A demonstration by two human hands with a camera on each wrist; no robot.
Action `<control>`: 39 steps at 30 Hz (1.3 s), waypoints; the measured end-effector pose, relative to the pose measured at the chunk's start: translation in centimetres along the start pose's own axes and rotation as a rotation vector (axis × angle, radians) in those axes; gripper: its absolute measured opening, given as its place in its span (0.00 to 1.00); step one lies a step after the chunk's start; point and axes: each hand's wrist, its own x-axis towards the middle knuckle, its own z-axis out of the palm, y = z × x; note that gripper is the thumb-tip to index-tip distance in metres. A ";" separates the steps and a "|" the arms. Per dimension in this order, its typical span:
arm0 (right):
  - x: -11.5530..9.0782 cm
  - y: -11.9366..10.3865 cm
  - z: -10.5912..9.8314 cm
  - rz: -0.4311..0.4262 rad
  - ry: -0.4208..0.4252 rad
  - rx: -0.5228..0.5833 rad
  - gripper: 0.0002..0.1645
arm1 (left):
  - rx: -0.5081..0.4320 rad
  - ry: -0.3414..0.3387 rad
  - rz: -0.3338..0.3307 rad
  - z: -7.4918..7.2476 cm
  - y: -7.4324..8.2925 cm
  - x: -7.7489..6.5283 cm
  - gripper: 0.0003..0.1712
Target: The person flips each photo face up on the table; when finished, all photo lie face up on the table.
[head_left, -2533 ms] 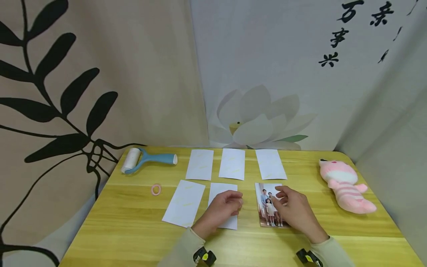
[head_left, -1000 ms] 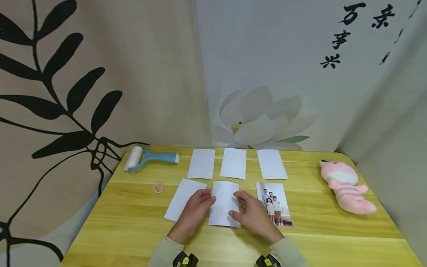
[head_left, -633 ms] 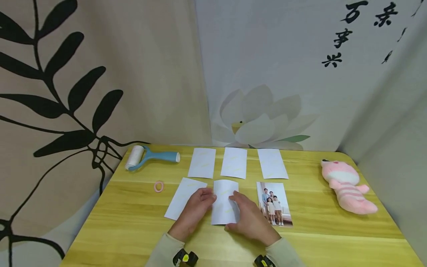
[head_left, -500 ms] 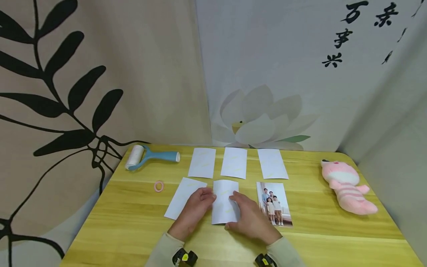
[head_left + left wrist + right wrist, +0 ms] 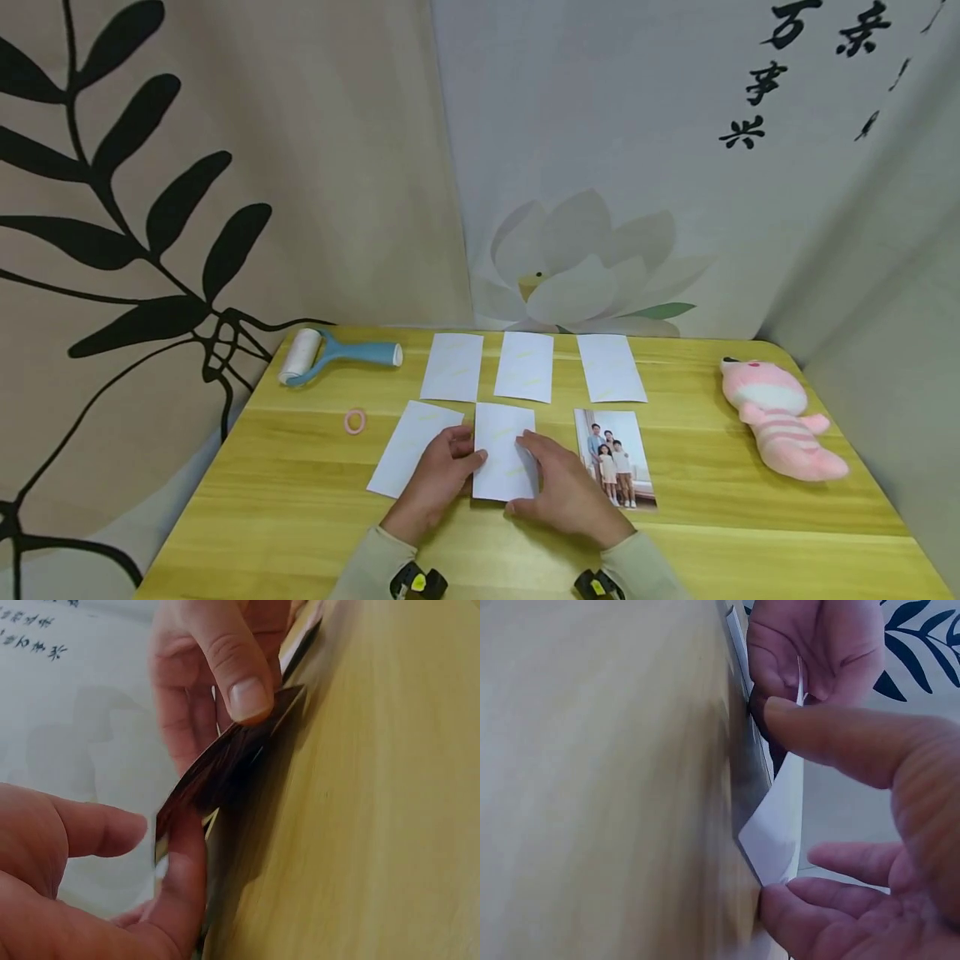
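Left grip (image 5: 435, 473), nearly closed, pinches the left edge of a white-backed card (image 5: 501, 450); right grip (image 5: 566, 487), partly spread, holds the same card at its right side and near edge. I log it between a second white card (image 5: 408, 446) on its left and a group photo (image 5: 617, 458) on its right, near edge raised off the desk (image 5: 285, 517), dark underside showing in the left wrist view.
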 end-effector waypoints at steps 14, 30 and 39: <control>-0.1 -0.6 -0.5 0.024 -0.024 0.112 0.47 | -0.126 -0.060 0.004 -0.3 -0.3 -0.2 0.27; 0.8 -3.3 -1.6 0.056 0.190 0.408 0.12 | -0.146 -0.098 0.123 1.2 1.9 -1.0 0.29; 1.0 -3.9 -1.9 0.105 0.258 0.619 0.19 | 0.036 -0.082 0.241 2.5 3.0 -1.4 0.28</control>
